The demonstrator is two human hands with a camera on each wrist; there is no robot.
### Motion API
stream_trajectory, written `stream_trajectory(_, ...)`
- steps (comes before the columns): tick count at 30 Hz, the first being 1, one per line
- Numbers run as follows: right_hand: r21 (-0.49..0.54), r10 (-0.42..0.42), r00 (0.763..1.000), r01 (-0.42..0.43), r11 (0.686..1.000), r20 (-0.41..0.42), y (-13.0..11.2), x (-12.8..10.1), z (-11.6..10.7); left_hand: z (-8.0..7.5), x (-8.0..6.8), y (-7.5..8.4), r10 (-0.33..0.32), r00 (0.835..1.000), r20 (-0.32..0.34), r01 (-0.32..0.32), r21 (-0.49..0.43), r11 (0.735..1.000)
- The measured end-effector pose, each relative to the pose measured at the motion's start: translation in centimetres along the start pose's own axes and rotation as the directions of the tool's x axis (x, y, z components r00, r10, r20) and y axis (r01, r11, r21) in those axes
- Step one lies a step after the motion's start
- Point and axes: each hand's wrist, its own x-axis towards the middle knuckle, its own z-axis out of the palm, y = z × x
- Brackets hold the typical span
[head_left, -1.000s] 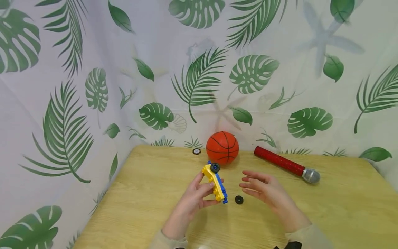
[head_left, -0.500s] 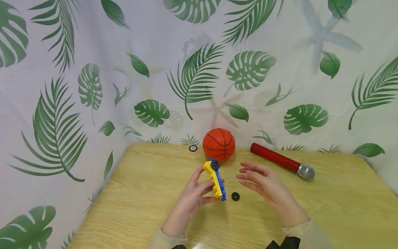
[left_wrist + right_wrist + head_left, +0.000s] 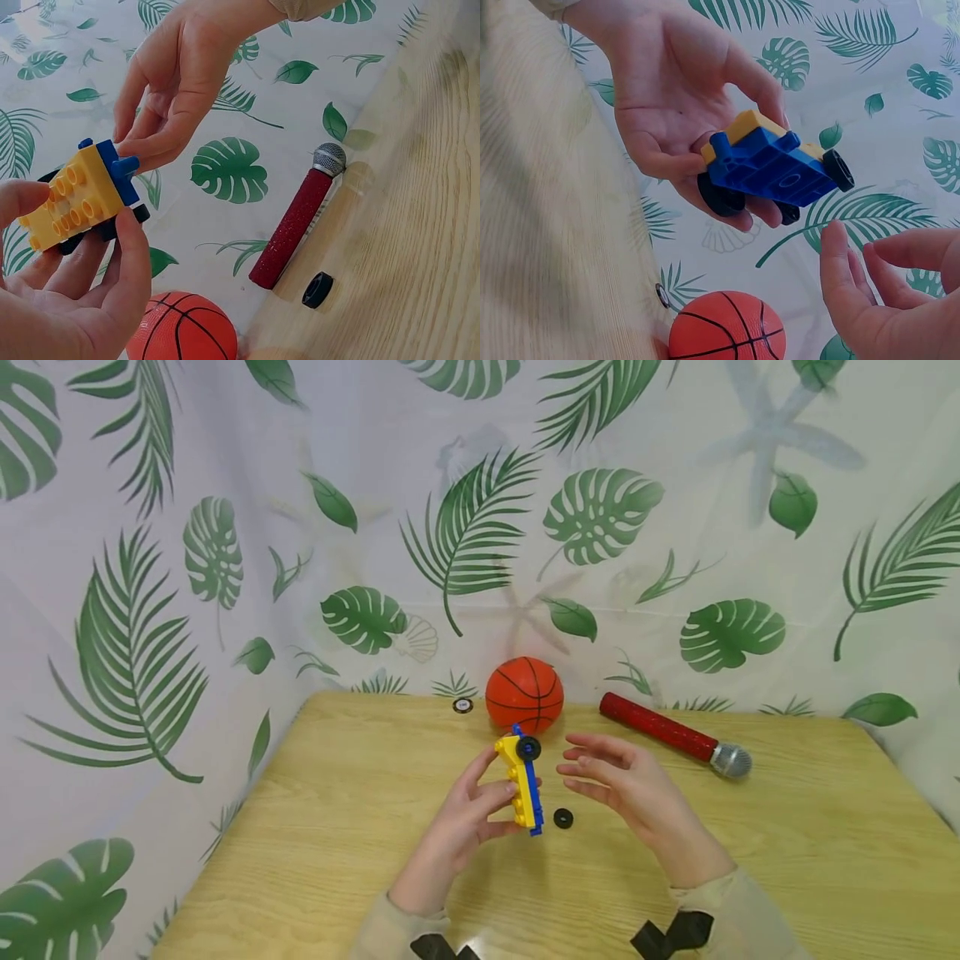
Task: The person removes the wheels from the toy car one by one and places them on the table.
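I have the toy car (image 3: 523,782) pinched in my left hand (image 3: 468,818), thumb and fingers curled round its yellow body, held above the table (image 3: 315,827) at frame centre. My right hand (image 3: 626,785) hangs just beside it, fingers spread and relaxed, gripping nothing. A loose wheel (image 3: 563,817) lies on the table just below the car, between the hands. I judge this the wheel-fitting step: next I would need to bring the right hand down, pinch that wheel and line it up with an empty axle.
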Motion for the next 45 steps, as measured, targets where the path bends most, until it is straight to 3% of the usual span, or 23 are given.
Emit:
stream_trajectory(18,-0.048,0.006,0.999,-0.004,0.999,0.039,-0.6,0.3,0.8,0.6,0.3,0.3,-0.016,1.0,0.021,0.015,0.069,0.997)
stream_trajectory(39,-0.003,0.036,0.998,-0.036,0.999,0.049,-0.3,0.0,1.6,0.4,-0.2,-0.1,-0.058,0.998,0.023,0.056,0.097,0.994)
stream_trajectory(45,-0.142,0.005,1.0,-0.003,0.99,0.014,0.0,-0.1,1.9,0.4,-0.2,-0.4,-0.045,0.999,0.029,0.042,0.107,0.993)
